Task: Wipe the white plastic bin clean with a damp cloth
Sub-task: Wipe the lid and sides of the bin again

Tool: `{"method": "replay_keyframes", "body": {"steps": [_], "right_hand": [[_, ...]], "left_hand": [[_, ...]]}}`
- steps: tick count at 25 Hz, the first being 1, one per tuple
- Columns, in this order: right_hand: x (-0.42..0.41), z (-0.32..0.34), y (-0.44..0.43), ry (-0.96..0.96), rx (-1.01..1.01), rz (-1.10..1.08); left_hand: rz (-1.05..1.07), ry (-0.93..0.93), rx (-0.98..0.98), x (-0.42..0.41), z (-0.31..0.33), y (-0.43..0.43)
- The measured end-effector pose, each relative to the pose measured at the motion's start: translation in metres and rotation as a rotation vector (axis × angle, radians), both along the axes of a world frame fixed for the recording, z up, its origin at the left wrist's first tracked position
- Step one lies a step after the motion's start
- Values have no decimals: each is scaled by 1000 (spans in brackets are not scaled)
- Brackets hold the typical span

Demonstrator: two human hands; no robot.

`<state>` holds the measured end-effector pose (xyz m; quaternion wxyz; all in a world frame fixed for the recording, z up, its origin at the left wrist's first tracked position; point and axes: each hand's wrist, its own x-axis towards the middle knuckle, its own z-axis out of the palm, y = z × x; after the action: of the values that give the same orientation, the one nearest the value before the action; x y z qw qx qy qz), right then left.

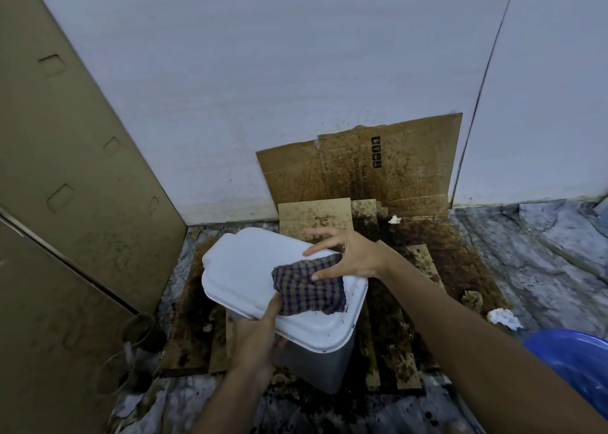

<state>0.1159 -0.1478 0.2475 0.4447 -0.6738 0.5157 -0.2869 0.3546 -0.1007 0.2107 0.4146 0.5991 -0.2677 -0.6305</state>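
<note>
The white plastic bin [250,269] stands on stained cardboard on the floor, its flat white top facing me. A checked brown and dark blue cloth [309,288] lies folded on the right part of that top. My right hand [345,256] presses on the cloth's far edge, thumb and fingers spread over it. My left hand [260,341] grips the bin's near left side, with its thumb up at the cloth's lower corner. A few dark specks dot the top near its right rim.
Dirty cardboard sheets [358,173] lean against the white wall and cover the floor under the bin. A tall brown cardboard panel [65,170] stands at left. A blue basin [575,358] sits at right, with crumpled white paper [503,316] near it.
</note>
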Motion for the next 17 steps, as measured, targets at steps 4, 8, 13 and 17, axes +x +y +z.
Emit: {"method": "replay_keyframes", "body": {"steps": [4,8,13,17], "right_hand": [[1,-5,17,16,-11,-7],[13,-8,28,43,-14,14],[22,-9,41,66,-22,7],[26,-9,47,105,-28,-40]], "left_hand": [[16,-91,-75,0,-5,9],[39,-435,-152,13,4,14],[-109,-561,-271,30,-3,16],[-131,-554,-277,31,-4,17]]}}
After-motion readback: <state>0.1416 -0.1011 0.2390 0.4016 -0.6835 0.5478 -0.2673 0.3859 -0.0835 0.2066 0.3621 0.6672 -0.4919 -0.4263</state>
